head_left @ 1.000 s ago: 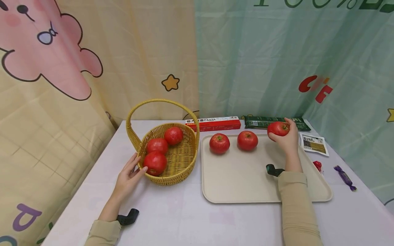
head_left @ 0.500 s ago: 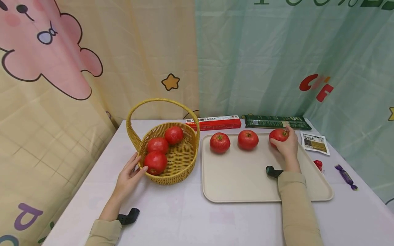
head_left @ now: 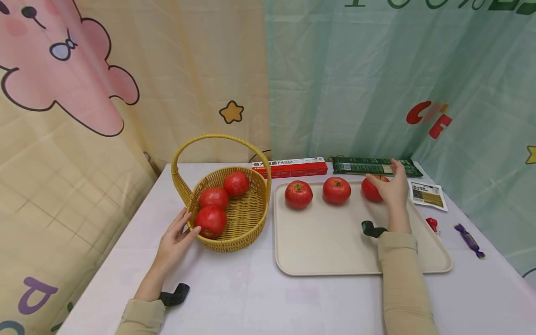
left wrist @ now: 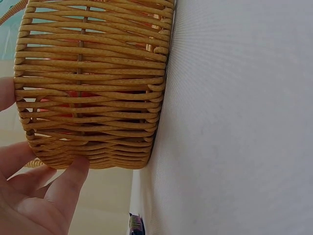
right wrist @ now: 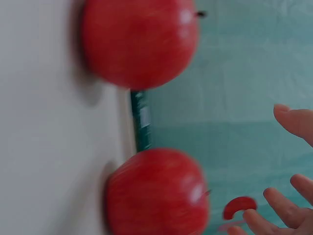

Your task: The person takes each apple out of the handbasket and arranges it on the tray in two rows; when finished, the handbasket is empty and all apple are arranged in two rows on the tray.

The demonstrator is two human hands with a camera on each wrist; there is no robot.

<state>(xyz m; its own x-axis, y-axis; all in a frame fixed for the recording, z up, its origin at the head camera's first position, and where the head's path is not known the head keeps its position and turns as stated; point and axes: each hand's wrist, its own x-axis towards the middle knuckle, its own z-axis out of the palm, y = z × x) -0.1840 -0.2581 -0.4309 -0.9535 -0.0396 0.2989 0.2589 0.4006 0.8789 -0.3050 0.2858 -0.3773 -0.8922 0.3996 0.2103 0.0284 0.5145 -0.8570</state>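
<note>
In the head view, my left hand (head_left: 175, 243) holds the rim of a yellow wicker basket (head_left: 247, 218), thumb over the edge and fingers against the outer wall. Three red apples (head_left: 211, 221) lie inside. In the left wrist view, my fingers (left wrist: 66, 188) touch the woven side. On the right, my right hand (head_left: 393, 190) is raised with fingers spread just above a red apple (head_left: 370, 190) at the back right of a beige tray (head_left: 326, 242). Two more apples (head_left: 298, 194) sit left of it. The right wrist view shows my fingertips (right wrist: 283, 203) apart from the apples (right wrist: 156, 193).
Behind the tray lie a red pasta box (head_left: 293, 168) and a green packet (head_left: 364, 166). Right of it are a white sachet (head_left: 427, 195), a small red-wrapped item (head_left: 432, 224) and a purple-wrapped candy (head_left: 470, 241). A printed curtain (head_left: 335, 93) hangs behind the table.
My right hand has lowered the apple onto the back right of the tray, then opened and risen slightly off it. My left hand has stayed on the basket.
</note>
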